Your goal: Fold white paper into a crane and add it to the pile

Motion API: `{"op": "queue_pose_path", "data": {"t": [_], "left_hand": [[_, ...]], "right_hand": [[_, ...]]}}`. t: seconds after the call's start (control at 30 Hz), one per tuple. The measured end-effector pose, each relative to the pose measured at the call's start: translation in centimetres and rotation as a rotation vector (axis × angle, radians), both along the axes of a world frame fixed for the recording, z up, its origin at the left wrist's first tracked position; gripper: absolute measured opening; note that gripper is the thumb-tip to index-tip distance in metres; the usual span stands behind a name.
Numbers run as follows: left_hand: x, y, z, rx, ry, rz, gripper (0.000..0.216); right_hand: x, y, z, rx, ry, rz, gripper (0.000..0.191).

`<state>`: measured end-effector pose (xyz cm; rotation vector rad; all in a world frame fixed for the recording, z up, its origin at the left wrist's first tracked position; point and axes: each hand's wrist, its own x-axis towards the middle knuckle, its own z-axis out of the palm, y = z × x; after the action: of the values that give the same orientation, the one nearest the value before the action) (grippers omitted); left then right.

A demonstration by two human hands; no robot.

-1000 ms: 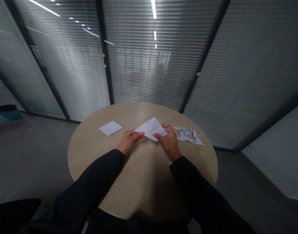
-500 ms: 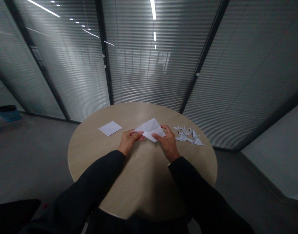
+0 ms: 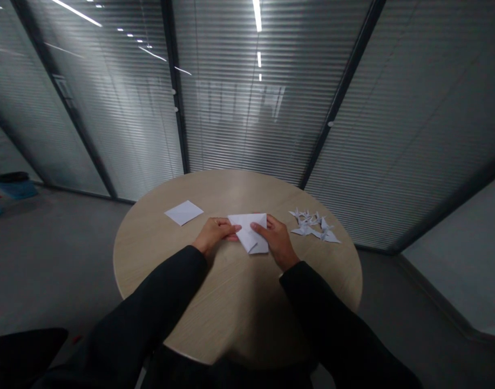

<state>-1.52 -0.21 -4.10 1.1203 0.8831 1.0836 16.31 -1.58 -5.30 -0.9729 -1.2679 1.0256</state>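
A white folded sheet of paper (image 3: pixel 251 232) lies between my two hands at the middle of the round wooden table (image 3: pixel 231 302). My left hand (image 3: pixel 212 234) pinches its left edge with curled fingers. My right hand (image 3: pixel 276 241) grips its right side, thumb pressed on top of the fold. Both of my arms wear dark sleeves.
A flat white square of paper (image 3: pixel 184 212) lies on the table to the left. Several small folded paper cranes (image 3: pixel 314 226) sit in a cluster to the right. Glass walls with blinds (image 3: pixel 247 108) stand behind the table. Grey floor surrounds it.
The paper has gone from an open, raised triangular shape to a flatter folded shape lowered toward the table. Both hands have drawn slightly closer together.
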Motion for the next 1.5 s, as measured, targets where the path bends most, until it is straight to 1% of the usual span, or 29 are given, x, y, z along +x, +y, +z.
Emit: {"op": "queue_pose_path", "data": {"t": [0.1,0.3,0.5,0.57,0.63,0.83,0.97,1.07,1.2,1.33,1.5], "left_hand": [[0.0,0.0,-0.1,0.01,-0.031,-0.019,0.027],[0.2,0.1,-0.3,0.049,-0.152,0.119,0.03],[0.1,0.2,-0.6,0.046,-0.231,0.171,0.031],[0.0,0.3,-0.7,0.046,-0.252,0.184,0.031],[-0.2,0.3,-0.9,0.051,-0.262,0.206,0.03],[-0.7,0.5,-1.1,0.079,-0.229,0.235,0.028],[-0.9,0.5,-1.2,0.064,-0.232,0.206,0.031],[-1.0,0.7,-1.3,0.061,-0.246,0.189,0.033],[-1.0,0.6,-1.4,0.089,-0.254,0.183,0.033],[-0.6,0.2,-0.9,0.104,-0.253,0.201,0.036],[-0.4,-0.2,-0.3,0.136,-0.19,0.233,0.033]], "right_hand": [[0.1,0.1,-0.4,0.003,-0.021,-0.026,0.043],[-0.6,0.2,-0.9,0.098,-0.16,-0.086,0.038],[-1.4,-0.5,-1.1,0.202,-0.307,-0.106,0.037],[-1.7,-0.8,-1.1,0.278,-0.418,-0.134,0.035],[-1.9,-1.0,-1.2,0.388,-0.544,-0.148,0.033],[-2.3,-1.1,-1.5,0.736,-0.889,-0.148,0.044],[-2.5,-1.2,-1.5,0.867,-1.052,-0.148,0.044],[-2.6,-1.3,-1.4,0.898,-1.134,-0.147,0.042],[-2.6,-1.3,-1.5,0.874,-1.191,-0.113,0.042],[-2.6,-1.2,-1.6,0.84,-1.202,-0.112,0.042],[-2.9,-1.4,-1.2,0.82,-1.229,-0.106,0.038]]}}
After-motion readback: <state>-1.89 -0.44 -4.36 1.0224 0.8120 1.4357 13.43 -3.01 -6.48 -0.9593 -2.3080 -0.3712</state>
